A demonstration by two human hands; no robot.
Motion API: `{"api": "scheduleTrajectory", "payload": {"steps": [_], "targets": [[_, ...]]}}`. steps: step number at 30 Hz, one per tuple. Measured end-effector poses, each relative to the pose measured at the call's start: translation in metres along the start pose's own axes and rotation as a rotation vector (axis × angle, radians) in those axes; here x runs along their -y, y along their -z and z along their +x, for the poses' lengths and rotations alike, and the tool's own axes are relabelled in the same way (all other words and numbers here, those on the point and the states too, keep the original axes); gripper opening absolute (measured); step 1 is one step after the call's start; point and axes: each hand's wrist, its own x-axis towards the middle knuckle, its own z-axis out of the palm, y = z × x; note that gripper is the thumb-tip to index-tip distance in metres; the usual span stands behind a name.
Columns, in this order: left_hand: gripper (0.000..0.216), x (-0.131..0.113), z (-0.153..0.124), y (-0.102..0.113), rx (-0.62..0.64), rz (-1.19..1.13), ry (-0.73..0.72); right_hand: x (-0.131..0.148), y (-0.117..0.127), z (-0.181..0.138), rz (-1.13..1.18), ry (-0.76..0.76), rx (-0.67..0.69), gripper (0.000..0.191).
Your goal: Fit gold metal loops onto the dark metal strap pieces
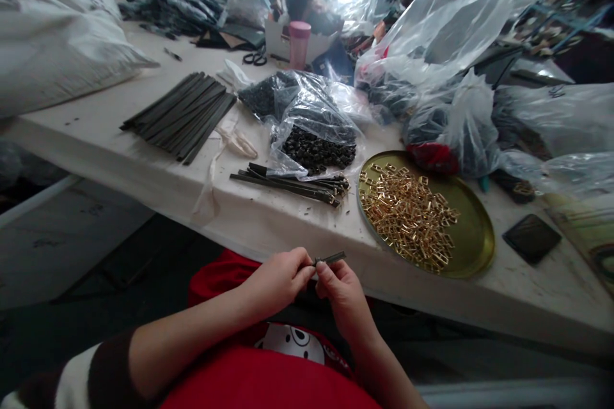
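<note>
Just off the table's front edge, my left hand (288, 273) and my right hand (341, 294) meet over my lap. Both are closed in a pinch on one narrow dark strap (336, 257), whose end sticks out past my right fingers. The rest of the strap is hidden by my hands. On the table beyond lies a small bundle of dark straps (292, 186), some with gold metal at their right ends. To the right, a round gold-coloured tray (472, 236) holds a heap of gold buckles (407, 214).
A larger stack of dark strips (180, 116) lies at the left. An open plastic bag (311, 102) spills small black pieces (319, 150). Farther back are a pink-lidded cup (299, 45) and scissors (255, 57). A dark flat object (531, 238) lies right of the tray.
</note>
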Motion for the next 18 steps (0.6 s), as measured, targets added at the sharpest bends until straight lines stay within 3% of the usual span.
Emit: {"api": "scheduleTrajectory", "payload": {"steps": [6, 10, 15, 18], "targets": [[0.019, -0.005, -0.01, 0.005, 0.148, -0.114, 0.013, 0.003, 0.003, -0.011, 0.106, -0.022, 0.101, 0.029], [0.018, -0.009, -0.019, 0.008, 0.237, -0.203, 0.061, 0.002, 0.002, -0.014, 0.103, 0.007, 0.055, 0.022], [0.044, -0.011, -0.024, 0.004, 0.107, -0.283, 0.022, -0.003, -0.009, -0.013, 0.102, 0.045, 0.074, 0.023], [0.054, -0.009, -0.016, 0.005, 0.127, -0.342, -0.002, -0.003, -0.012, -0.008, 0.024, 0.069, 0.121, 0.024]]}}
